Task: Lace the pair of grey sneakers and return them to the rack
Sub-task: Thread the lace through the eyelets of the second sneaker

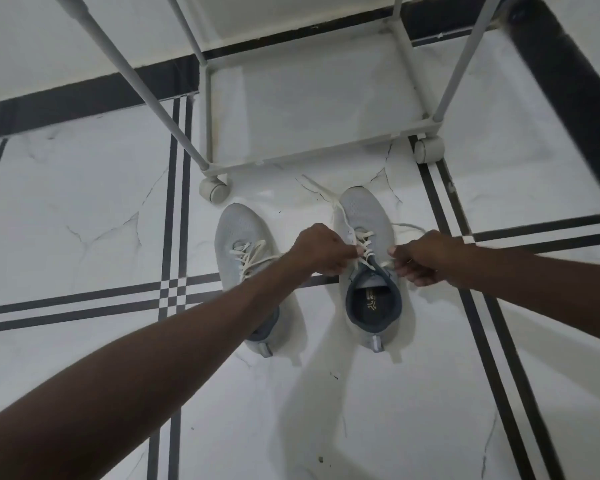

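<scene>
Head view: both sneakers sit on the floor (84,209) before the rack (312,133); the left hand (321,251) and right hand (421,258) pinch limp lace ends on the right sneaker (371,261) (soft, light; lift by its heel collar, I judge).

Looks like a home, prob. an entryway or hall. White marble-look floor tiles (84,202) w/ black inlay stripes, black skirting (84,95) along a plain white wall (66,46). A light wheeled rack (312,98) stands by the wall, grey sneakers (368,216) on the floor in front of it. Nothing commercial-looking.
</scene>
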Demonstrator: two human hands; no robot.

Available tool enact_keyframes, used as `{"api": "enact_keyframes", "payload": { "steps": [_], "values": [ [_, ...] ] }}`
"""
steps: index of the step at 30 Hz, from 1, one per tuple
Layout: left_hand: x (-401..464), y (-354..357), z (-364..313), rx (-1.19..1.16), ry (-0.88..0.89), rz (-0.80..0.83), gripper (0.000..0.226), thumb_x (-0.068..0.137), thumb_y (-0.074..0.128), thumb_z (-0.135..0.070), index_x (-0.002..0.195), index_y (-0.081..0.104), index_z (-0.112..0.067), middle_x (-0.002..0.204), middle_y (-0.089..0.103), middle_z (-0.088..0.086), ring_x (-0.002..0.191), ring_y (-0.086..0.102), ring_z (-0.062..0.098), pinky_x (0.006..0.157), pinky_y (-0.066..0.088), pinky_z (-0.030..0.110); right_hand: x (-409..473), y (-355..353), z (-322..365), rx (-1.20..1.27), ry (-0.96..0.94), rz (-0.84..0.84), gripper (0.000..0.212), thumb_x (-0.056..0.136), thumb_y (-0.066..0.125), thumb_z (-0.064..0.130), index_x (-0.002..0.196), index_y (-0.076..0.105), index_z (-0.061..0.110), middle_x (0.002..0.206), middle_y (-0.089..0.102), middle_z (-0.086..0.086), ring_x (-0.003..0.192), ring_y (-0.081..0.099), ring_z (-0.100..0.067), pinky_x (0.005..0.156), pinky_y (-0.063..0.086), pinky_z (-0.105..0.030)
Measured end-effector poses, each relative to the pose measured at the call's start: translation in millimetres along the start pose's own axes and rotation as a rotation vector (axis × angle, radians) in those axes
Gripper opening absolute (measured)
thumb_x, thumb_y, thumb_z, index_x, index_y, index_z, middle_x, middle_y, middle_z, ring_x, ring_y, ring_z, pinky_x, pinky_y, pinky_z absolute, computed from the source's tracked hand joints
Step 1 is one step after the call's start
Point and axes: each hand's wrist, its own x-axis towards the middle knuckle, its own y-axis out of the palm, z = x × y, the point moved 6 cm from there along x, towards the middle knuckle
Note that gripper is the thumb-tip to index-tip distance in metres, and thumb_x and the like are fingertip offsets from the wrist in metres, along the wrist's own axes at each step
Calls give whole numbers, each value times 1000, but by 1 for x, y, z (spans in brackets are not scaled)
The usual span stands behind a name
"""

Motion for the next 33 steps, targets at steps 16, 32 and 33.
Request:
{"api": "enact_keyframes", "payload": {
  "steps": [16,32,33],
  "values": [
    [-26,12,-9,831,668,-288,10,90,63,-20,98,70,-19,93,72,6,89,64,27,65,42,32,-8,5,18,-578,-760,-149,22,75,71,-3,65,60,13,56,66,3,46,63,-5,49,51,-24],
    [-42,8,11,975,495,-259,17,88,55,-6,95,68,-16,95,70,6,90,62,28,63,36,32,-12,-6,6,-1021,-941,-248,32,70,61,-15,88,58,10,77,58,-9,67,57,-28,53,25,-23],
    [-42,5,10,998,521,-303,15,91,56,-9,96,69,-16,96,68,6,90,62,26,63,39,33,-12,-12,7,-985,-919,-282,28,74,63,-12,80,52,13,73,52,-6,61,51,-24,50,22,-21]
  ]
}}
